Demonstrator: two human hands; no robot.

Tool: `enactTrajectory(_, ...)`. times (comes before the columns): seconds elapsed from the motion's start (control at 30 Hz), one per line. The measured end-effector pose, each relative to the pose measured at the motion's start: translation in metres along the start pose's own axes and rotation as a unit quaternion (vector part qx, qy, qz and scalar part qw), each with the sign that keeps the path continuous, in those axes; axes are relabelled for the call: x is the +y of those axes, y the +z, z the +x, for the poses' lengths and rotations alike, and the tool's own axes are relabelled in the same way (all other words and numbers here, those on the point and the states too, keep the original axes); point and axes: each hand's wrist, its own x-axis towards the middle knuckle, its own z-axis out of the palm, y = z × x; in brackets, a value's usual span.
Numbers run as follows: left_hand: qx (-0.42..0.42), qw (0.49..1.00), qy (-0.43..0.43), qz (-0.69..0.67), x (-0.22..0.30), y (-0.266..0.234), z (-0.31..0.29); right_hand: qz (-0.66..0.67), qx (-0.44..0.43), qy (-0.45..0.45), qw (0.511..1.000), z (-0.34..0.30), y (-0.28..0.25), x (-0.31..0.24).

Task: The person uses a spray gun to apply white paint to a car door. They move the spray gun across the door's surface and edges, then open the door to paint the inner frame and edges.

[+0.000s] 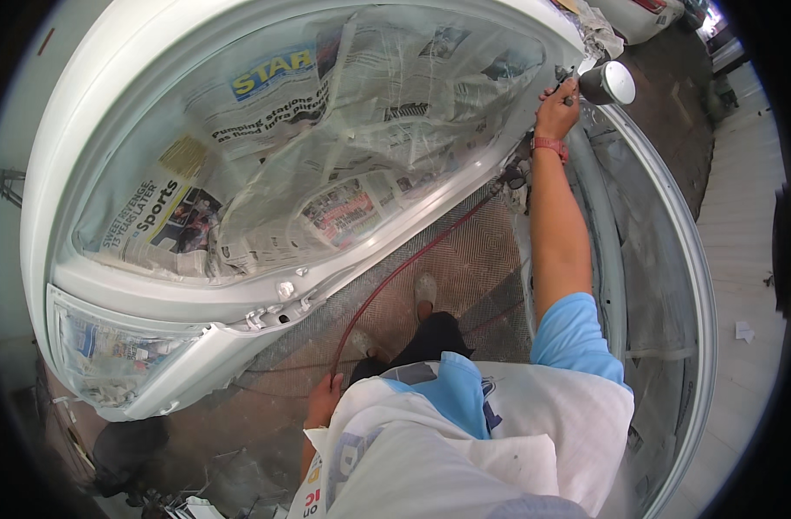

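Note:
My right hand (558,108), on an outstretched arm, is closed around the handle of a paint spray gun. The gun's dark cup with a white top (619,83) tilts to the right, at the far end of a white car door (41,164). Newspaper under clear film (361,130) covers the door's window area. Low by my waist, my left hand (324,400) is closed on a thin red hose (380,290). That hose runs up along the door's edge toward the spray gun; its far end is hidden near dark fittings below my right wrist.
To the right of my arm curves the car's door opening (677,208), with film-covered surfaces inside. A patterned floor (465,251) lies under my feet. Another white vehicle (629,17) stands at the top right. Papers and clutter (196,506) lie at the lower left.

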Motion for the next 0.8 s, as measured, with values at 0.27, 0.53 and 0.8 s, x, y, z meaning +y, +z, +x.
enactTrajectory(0.27,-0.041,0.995,-0.052,0.069,0.015,0.004,-0.008,-0.094,-0.076,-0.137,0.983,0.001,-0.016,0.039)
enactTrajectory(0.53,-0.026,0.988,-0.154,0.004,-0.154,0.040,-0.051,0.103,-0.276,0.088,0.951,-0.246,-0.142,-0.077)
enactTrajectory(0.8,-0.221,0.963,-0.142,0.062,-0.342,0.068,-0.026,-0.198,-0.341,-0.201,0.897,-0.489,-0.336,-0.110)
